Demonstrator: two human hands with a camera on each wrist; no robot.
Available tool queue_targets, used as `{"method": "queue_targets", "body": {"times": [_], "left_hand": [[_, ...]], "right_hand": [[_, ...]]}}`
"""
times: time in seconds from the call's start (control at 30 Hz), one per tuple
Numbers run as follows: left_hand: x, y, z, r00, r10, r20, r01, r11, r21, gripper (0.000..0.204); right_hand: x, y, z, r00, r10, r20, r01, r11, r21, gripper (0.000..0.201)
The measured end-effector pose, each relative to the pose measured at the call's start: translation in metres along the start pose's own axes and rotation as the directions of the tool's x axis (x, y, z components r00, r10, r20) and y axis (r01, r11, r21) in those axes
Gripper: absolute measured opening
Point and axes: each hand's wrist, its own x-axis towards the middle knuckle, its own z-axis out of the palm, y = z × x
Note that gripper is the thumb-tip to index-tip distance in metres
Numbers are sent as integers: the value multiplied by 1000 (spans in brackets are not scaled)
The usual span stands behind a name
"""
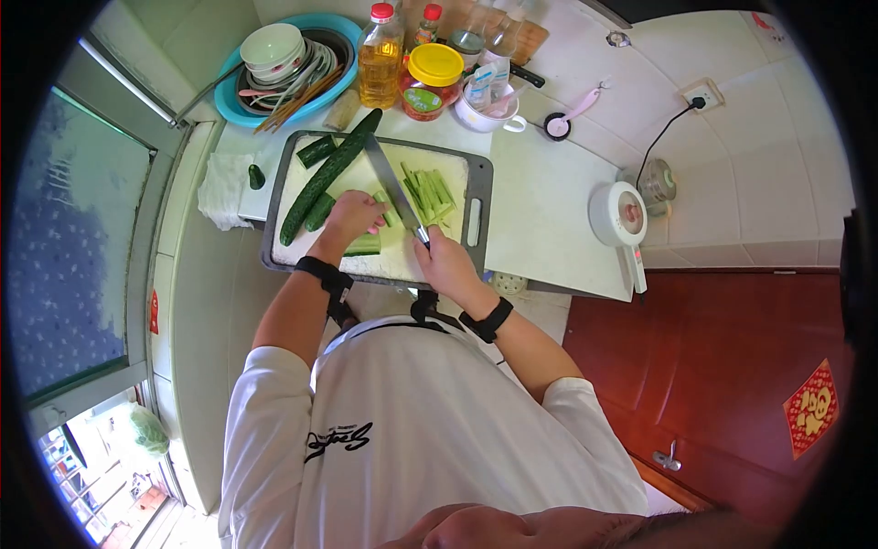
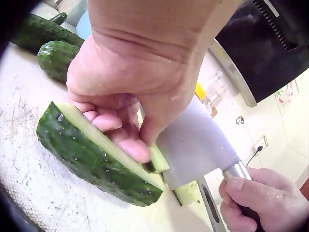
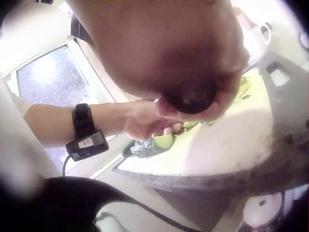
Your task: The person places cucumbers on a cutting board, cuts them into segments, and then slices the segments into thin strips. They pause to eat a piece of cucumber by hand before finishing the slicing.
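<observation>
On the grey-rimmed cutting board [image 1: 466, 163], my left hand [image 1: 352, 217] pinches a pale green cucumber piece [image 2: 159, 160] between thumb and fingertips. My right hand [image 1: 448, 263] grips the handle of a kitchen knife. Its broad blade [image 2: 193, 140] stands right beside the pinched piece. A cut cucumber chunk [image 2: 91, 154], skin outward, lies along the left fingers. Several cucumber sticks [image 1: 428, 194] are gathered right of the blade. A whole cucumber [image 1: 327, 180] lies slantwise at the board's left, with a shorter chunk [image 1: 316, 151] behind it. In the right wrist view the right hand hides the blade.
Behind the board stand a blue basin [image 1: 229, 102] of dishes, an oil bottle [image 1: 380, 69], a yellow-lidded jar [image 1: 433, 80] and a white cup [image 1: 485, 117]. A small white pot [image 1: 615, 212] sits at the counter's right. A cucumber end [image 1: 257, 177] lies left of the board.
</observation>
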Motion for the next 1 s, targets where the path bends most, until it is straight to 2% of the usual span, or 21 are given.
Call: {"method": "queue_targets", "body": {"times": [0.17, 0.43, 0.53, 0.67, 0.77, 0.83, 0.87, 0.93, 1.0], "left_hand": [[5, -6, 1, 1000, 7, 3, -7, 997, -73, 32], [-2, 6, -1, 999, -42, 2, 42, 999, -4, 30], [-1, 3, 0, 999, -38, 8, 38, 997, -64, 29], [-1, -1, 2, 1000, -25, 9, 25, 998, -63, 28], [-1, -3, 0, 1000, 22, -10, -23, 996, -91, 31], [-6, -3, -2, 999, 26, -47, -23, 998, 64, 34], [-10, 0, 0, 998, 30, -46, -26, 997, 69, 34], [-15, 8, 4, 982, 48, -183, -4, 971, 237, 38], [-22, 16, 9, 983, 48, -176, 5, 957, 291, 37]], "right_hand": [[-17, -9, -16, 1000, 12, 26, -11, 1000, -28, 29], [-34, -16, -29, 997, -1, 73, 9, 993, -114, 28], [-38, -13, -34, 995, -12, 95, 21, 995, -99, 28], [-27, -14, -25, 994, 29, 102, -25, 999, -43, 28], [-7, -8, -3, 999, 24, 47, -22, 999, -38, 28], [1, -6, 3, 1000, -18, -2, 18, 999, -45, 29], [2, -5, 3, 1000, -18, -8, 18, 999, -42, 29], [4, -4, 2, 1000, -18, -7, 18, 999, -30, 28], [4, -4, 1, 1000, 6, 2, -6, 1000, -28, 29]]}}
